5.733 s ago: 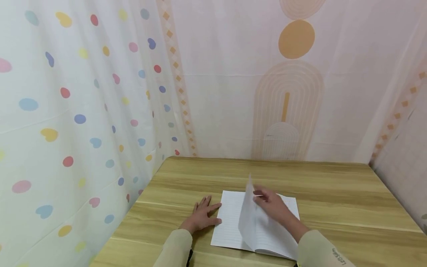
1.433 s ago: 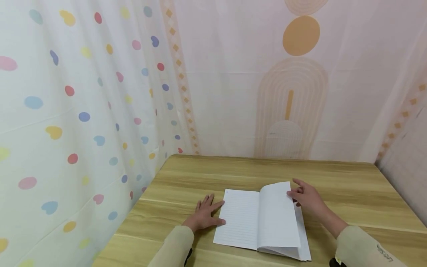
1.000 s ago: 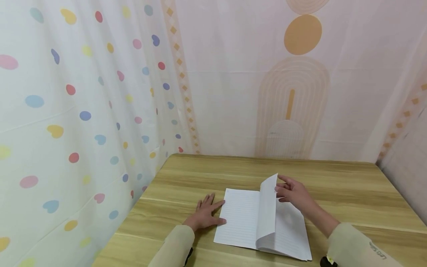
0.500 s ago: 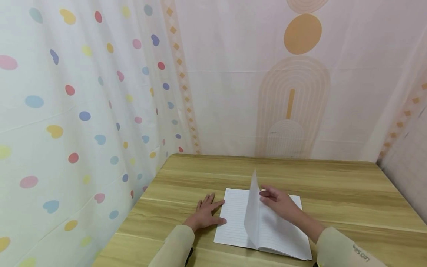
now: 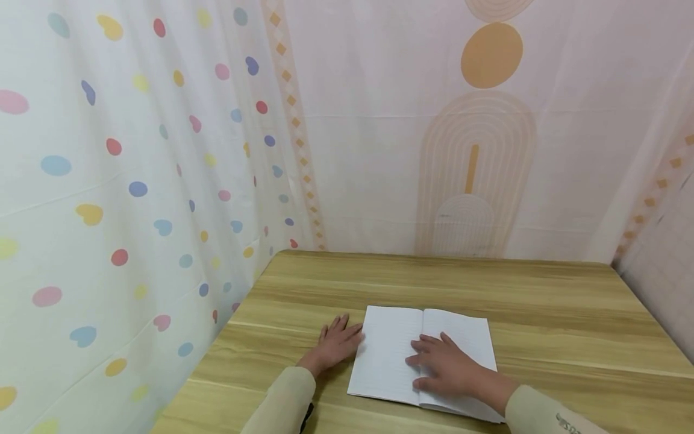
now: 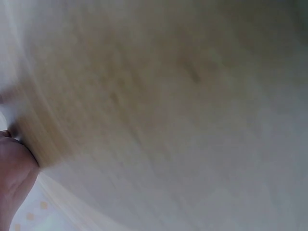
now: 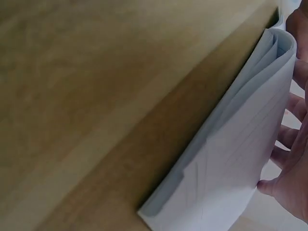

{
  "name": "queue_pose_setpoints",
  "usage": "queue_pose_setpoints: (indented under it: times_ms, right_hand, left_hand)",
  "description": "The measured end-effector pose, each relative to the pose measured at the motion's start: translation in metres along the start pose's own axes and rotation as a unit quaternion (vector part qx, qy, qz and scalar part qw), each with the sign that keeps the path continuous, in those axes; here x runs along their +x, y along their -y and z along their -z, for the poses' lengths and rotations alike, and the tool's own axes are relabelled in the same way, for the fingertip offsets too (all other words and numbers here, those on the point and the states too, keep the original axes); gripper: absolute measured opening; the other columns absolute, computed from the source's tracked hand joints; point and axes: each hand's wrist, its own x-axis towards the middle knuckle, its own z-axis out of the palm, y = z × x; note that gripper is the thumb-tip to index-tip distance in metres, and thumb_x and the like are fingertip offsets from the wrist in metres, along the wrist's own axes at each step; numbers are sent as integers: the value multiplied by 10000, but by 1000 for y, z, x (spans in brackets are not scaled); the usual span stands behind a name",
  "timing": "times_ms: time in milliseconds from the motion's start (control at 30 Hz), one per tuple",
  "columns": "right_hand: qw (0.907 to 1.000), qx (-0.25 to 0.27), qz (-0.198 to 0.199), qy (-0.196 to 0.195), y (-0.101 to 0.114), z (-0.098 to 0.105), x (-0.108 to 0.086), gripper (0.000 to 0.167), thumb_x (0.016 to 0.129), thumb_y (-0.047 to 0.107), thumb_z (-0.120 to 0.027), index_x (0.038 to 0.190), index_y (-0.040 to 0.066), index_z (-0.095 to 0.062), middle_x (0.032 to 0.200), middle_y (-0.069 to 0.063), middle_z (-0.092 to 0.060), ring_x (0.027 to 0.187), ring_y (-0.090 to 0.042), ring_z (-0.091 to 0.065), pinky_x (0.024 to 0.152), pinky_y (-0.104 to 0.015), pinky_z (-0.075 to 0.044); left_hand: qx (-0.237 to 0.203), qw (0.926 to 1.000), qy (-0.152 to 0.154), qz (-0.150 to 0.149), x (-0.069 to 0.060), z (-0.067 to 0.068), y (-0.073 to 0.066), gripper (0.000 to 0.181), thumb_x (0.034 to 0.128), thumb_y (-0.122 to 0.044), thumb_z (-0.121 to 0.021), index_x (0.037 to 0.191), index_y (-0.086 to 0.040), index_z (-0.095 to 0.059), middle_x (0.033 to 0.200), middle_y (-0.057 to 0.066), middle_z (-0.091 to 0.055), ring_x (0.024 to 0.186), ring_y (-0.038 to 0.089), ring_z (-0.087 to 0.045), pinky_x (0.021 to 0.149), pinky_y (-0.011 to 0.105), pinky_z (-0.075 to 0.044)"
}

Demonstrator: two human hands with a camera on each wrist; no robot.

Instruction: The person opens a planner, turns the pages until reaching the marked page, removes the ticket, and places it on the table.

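At far left, a curtain dotted in many colors (image 5: 135, 217) hangs beside a wood-patterned table (image 5: 542, 313). On the near side, a person's left hand (image 5: 335, 346) rests on the tabletop, fingers extended and grasping nothing, at the left edge of a lined notebook (image 5: 387, 355); whether it touches the paper is hard to tell, and the left wrist's view is too blurred to help. Its place there probably serves to steady the book. The notebook lies spread on the near part of the table, its fold running near to far, likely set within easy reach of both hands. Right of center, the right hand (image 5: 447, 367) lies across the right page, its fingers spread, pinching nothing, fingertips reaching past the fold onto the left page, apparently to smooth the paper down. The right wrist's view shows why pressure might help: leaves bow upward at the fold, with gaps between them. At near right is a pale sleeve (image 5: 542, 410).
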Motion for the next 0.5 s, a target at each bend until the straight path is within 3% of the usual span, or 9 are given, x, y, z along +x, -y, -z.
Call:
queue_pose_setpoints:
  times_ms: [167, 333, 500]
  right_hand:
    - [9999, -129, -5, 13, -2, 0, -4, 541, 903, 473, -679, 1314, 123, -645, 1447, -176, -508, 1374, -397, -402, 1104, -653, -246]
    - [9997, -137, -155, -156, -11, 1, -13, 675, 910, 499, -658, 1376, 20, -565, 1482, -245, -436, 1383, -422, -374, 1109, -621, -269]
    - [9980, -154, -418, -442, -30, 3, -22, 708, 923, 478, -651, 1366, -63, -540, 1453, -309, -432, 1342, -472, -402, 1078, -635, -305]
  left_hand:
    - [364, 9991, 183, -67, -4, 1, -2, 837, 869, -495, -719, 1537, -120, -380, 1621, 254, -94, 1494, 422, -20, 1163, 613, 15]
    - [390, 9989, 255, -56, -4, 1, -2, 821, 869, -498, -719, 1534, -144, -394, 1624, 250, -76, 1494, 420, -7, 1163, 612, 19]
    - [423, 9987, 294, -42, -3, 1, 0, 819, 875, -512, -707, 1537, -150, -389, 1626, 248, -70, 1496, 414, -3, 1165, 608, 17]
